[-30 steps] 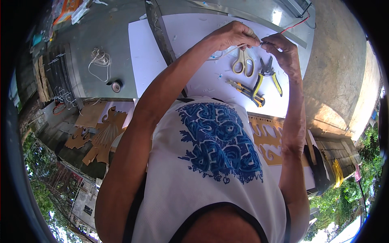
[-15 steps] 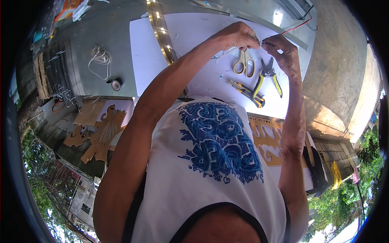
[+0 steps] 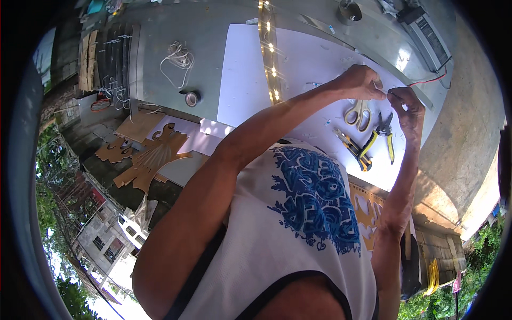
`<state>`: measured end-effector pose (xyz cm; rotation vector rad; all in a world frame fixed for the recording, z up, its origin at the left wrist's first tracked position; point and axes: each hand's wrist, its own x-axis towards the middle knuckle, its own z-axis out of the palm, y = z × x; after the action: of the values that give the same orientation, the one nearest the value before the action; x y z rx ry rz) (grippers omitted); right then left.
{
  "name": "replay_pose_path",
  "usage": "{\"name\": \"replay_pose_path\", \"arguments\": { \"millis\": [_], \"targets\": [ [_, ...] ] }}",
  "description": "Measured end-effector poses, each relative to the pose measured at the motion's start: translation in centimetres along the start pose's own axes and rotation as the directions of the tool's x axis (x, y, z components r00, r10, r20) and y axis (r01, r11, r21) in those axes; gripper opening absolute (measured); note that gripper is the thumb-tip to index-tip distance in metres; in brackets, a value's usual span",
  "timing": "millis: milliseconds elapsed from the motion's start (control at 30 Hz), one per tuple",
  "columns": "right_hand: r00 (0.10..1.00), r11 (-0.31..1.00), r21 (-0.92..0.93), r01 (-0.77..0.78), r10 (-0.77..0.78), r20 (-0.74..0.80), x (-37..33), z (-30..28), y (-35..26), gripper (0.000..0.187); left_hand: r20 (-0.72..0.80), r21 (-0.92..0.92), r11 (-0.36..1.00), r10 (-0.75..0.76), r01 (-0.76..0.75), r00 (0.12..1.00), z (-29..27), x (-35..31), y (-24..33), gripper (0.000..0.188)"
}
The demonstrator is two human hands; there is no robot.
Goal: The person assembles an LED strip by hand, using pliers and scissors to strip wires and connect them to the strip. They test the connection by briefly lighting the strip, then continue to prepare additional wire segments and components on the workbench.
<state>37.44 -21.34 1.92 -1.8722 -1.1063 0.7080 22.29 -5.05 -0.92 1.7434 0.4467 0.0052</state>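
Observation:
Over the right part of a white sheet (image 3: pixel 242 69), my hands are close together with fingertips nearly meeting. My left hand (image 3: pixel 362 82) is closed in a pinch on what looks like a thin pale wire, mostly hidden by the fingers. My right hand (image 3: pixel 408 109) is also pinched closed; a red wire (image 3: pixel 426 80) runs to it from a grey finned power supply (image 3: pixel 425 37). Just below them lie scissors (image 3: pixel 364 117) with pale handles, a yellow-and-black wire stripper (image 3: pixel 382 130) with its handles spread, and a yellow-and-black utility knife (image 3: pixel 353 149).
A lit LED strip (image 3: pixel 271 48) crosses the sheet. On the grey table (image 3: pixel 154 53) are a coil of white cord (image 3: pixel 180 60), a tape roll (image 3: pixel 192 98) and a metal cup (image 3: pixel 350 10). Brown cut-out panels (image 3: pixel 154 157) lie at lower left. Small clippings dot the sheet.
The view has swung, so the table and things on it appear further right and lower. My hands stay together in their pinch, and the tools lie as before.

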Motion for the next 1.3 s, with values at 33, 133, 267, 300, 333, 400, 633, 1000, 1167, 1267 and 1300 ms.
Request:
{"name": "replay_pose_path", "arguments": {
  "millis": [33,133,267,300,333,400,633,1000,1167,1267,1300],
  "targets": [
    [1.0,0.999,-0.035,-0.007,0.007,0.002,0.2,0.0,-0.3,0.012,-0.107,0.13,0.989,0.087,-0.073,0.99,0.3,-0.6,-0.3,0.042],
    [0.999,1.0,0.007,-0.001,0.002,-0.036,0.3,0.1,0.5,0.011,-0.336,0.302,0.928,0.316,-0.217,0.887,-0.5,-3.5,0.7,0.036],
    [0.997,0.997,0.056,-0.052,0.055,-0.056,0.5,0.3,1.5,0.012,-0.599,0.23,0.961,0.262,-0.151,0.757,-3.6,-9.7,1.2,0.026],
    [0.996,0.993,0.095,-0.065,0.071,-0.061,0.5,0.4,1.4,0.012,-0.669,0.144,0.982,0.187,-0.121,0.72,-4.5,-11.3,0.6,0.023],
    [0.994,0.987,0.136,-0.081,0.091,-0.068,0.4,0.5,1.7,0.013,-0.712,0.024,0.999,0.05,-0.047,0.701,-5.8,-13.0,0.8,0.024],
    [0.988,0.958,0.26,-0.125,0.145,-0.06,0.6,1.0,3.5,0.017,-0.819,-0.051,0.997,-0.072,0.052,0.569,-8.2,-16.3,-0.4,0.025],
    [0.972,0.936,0.285,-0.208,0.231,-0.048,1.8,0.9,5.6,0.024,-0.919,-0.096,0.943,-0.207,0.319,0.335,-10.5,-23.3,-11.9,0.027],
    [0.965,0.955,0.162,-0.248,0.259,-0.048,4.6,1.1,9.7,0.024,-0.98,0.124,0.89,0.04,0.439,0.195,-7.7,-19.2,-16.9,0.016],
    [0.967,0.963,0.127,-0.238,0.247,-0.06,5.3,1.0,11.3,0.026,-0.972,0.178,0.862,0.079,0.475,0.221,-7.1,-17.6,-17.1,0.013],
    [0.966,0.968,0.102,-0.229,0.239,-0.096,5.5,0.7,11.9,0.026,-0.968,0.208,0.872,0.118,0.443,0.222,-6.8,-16.8,-17.1,0.012],
    [0.965,0.969,0.092,-0.229,0.239,-0.109,5.5,0.6,12.1,0.026,-0.966,0.208,0.867,0.11,0.453,0.233,-6.7,-16.5,-17.0,0.012]
  ]
}}
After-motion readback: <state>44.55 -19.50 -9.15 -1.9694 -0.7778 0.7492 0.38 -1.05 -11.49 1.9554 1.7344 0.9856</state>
